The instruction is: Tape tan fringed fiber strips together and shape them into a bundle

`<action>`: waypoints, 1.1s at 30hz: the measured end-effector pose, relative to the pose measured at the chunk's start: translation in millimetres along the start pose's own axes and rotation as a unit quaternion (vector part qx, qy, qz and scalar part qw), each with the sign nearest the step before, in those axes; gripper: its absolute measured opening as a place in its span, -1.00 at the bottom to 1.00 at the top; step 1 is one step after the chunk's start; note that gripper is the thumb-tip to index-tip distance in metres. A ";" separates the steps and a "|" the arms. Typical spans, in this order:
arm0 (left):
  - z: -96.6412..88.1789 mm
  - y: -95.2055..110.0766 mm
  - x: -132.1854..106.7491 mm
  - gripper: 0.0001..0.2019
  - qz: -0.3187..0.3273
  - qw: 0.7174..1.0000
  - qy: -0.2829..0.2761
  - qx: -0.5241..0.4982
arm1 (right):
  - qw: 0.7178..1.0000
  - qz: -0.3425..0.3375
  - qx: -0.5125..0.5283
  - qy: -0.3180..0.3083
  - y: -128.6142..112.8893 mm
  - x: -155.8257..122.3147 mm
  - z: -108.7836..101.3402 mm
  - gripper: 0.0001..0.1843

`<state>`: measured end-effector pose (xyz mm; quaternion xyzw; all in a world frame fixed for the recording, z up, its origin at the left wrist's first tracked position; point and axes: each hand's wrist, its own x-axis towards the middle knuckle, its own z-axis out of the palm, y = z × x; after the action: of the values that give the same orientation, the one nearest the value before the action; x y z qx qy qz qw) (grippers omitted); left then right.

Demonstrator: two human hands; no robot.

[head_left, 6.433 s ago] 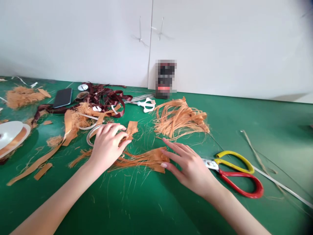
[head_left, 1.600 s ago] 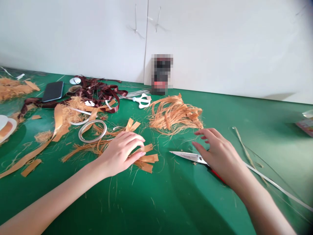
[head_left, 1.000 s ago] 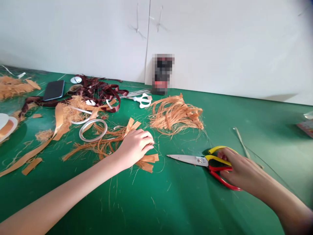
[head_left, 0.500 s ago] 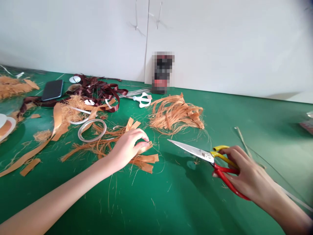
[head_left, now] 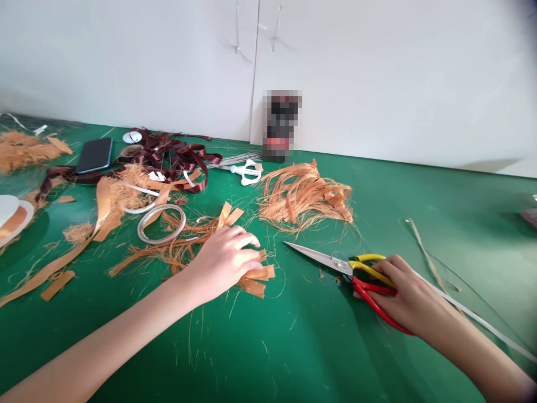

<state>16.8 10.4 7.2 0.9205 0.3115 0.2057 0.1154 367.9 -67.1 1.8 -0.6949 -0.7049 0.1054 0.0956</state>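
Currently, we find the smooth green tabletop point(head_left: 293, 352) crowded across the left half of the frame. At upper left we note a flat black phone point(head_left: 94, 155) beside a tangle of glossy maroon satin ribbon point(head_left: 168, 154); small white-handled scissors point(head_left: 247, 172) lie just right of that tangle. A round white spool point(head_left: 12, 210) is cut off by the left edge. At centre left, a thin, pale tape ring point(head_left: 163, 240) sits against loose strands. Upper centre right holds a pile of fine, wavy, light-orange fibres point(head_left: 304, 196).

At lower centre we locate flat orange-brown ribbon strips with frayed, thread-like ends point(head_left: 258, 274). Our left hand point(head_left: 229, 257) curves over them and hides their middle; we cannot tell whether its fingers pinch them. At lower right, our right hand point(head_left: 405, 291) is clamped on large scissors point(head_left: 342, 266) with a tapered steel blade and yellow and red loop handles.
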 end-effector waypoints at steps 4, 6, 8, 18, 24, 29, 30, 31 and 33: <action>5.0 3.9 -2.2 -0.85 0.031 0.999 -0.014 -0.005 | 0.999 0.037 0.017 -0.004 12.4 2.3 -2.8 -0.62; 2.2 2.7 -2.1 -0.85 0.038 0.999 -0.009 -0.019 | 0.998 0.059 0.025 -0.006 12.3 4.0 -8.1 -0.58; -5.4 -1.8 -1.5 -0.84 0.024 1.000 0.017 -0.003 | 0.998 0.063 0.020 -0.011 7.4 6.9 -15.4 -0.68; -19.5 -53.8 -2.2 -0.82 -0.249 0.959 0.133 0.032 | 0.995 0.095 0.016 0.013 -25.8 17.6 -34.4 -0.63; -31.8 -43.7 -1.4 -0.84 -0.223 0.960 0.157 -0.068 | 0.990 -0.025 0.059 0.129 -92.5 34.6 -44.5 -0.67; -42.0 -31.1 1.5 -0.82 -0.210 0.954 0.135 -0.168 | 0.966 -0.133 0.196 0.102 -155.9 64.5 -27.2 -0.63; -41.6 -30.3 2.5 -0.82 -0.212 0.950 0.129 -0.189 | 0.958 -0.156 0.224 0.090 -166.4 71.6 -20.9 -0.57; -40.6 -29.8 3.5 -0.82 -0.214 0.947 0.122 -0.207 | 0.949 -0.176 0.253 0.071 -175.9 78.9 -14.6 -0.49; -38.2 -29.6 5.2 -0.82 -0.211 0.944 0.110 -0.228 | 0.938 -0.203 0.278 0.043 -191.3 93.6 -3.5 -0.39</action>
<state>-12.2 39.9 32.7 0.7544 0.4546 0.3415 0.3279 183.9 24.2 57.9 -0.4865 -0.7686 0.2459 0.3348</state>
